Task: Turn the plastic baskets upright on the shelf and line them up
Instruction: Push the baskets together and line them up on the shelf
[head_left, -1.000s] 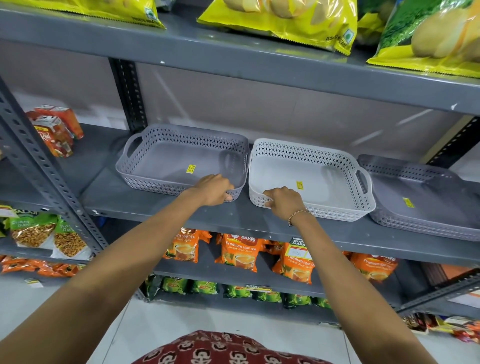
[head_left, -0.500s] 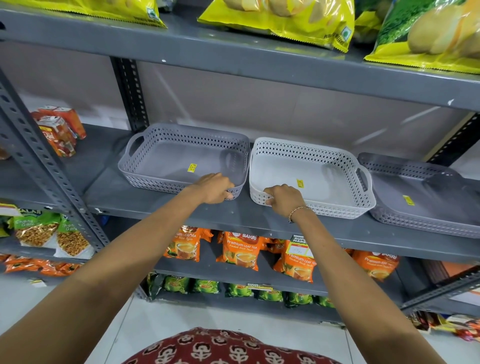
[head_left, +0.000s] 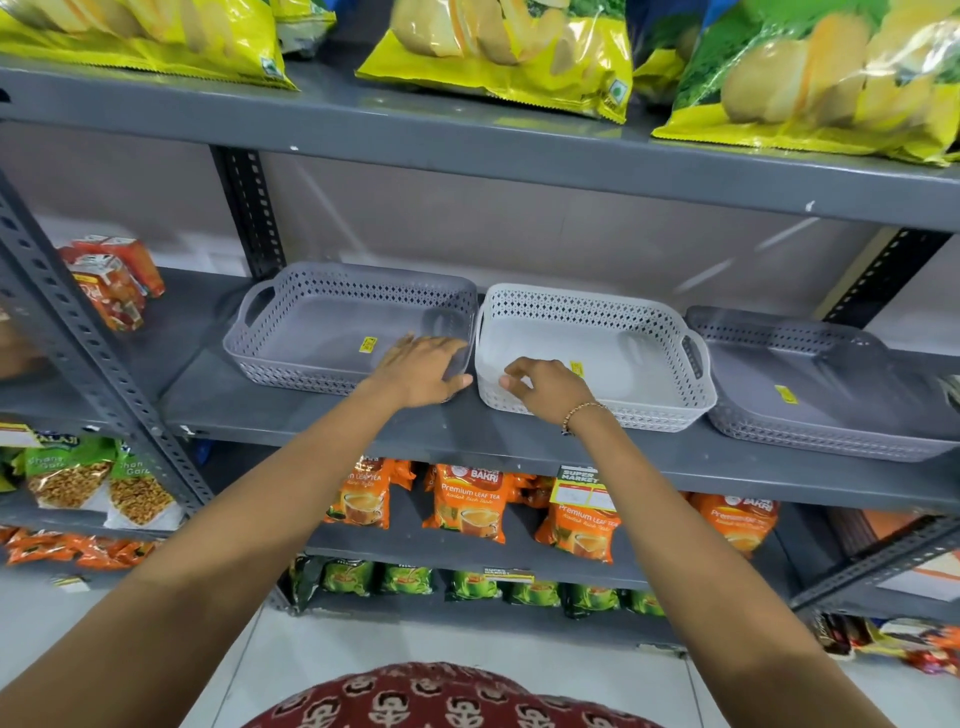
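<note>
Baskets stand mid-frame on the shelf (head_left: 322, 415): grey (head_left: 332, 332), white (head_left: 597, 358), touching; a third (head_left: 831, 384) at right lies overturned. Our left hand (head_left: 421, 369) and right hand (head_left: 545, 387) rest loosely spread on the near rims, holding nothing; the right is nearer to the third.

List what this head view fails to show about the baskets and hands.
- Dark grey basket: its right end is cut off by the frame edge.
- Yellow stickers: print too small to read.
- Left hand: hides the light grey basket's near right corner.
</note>
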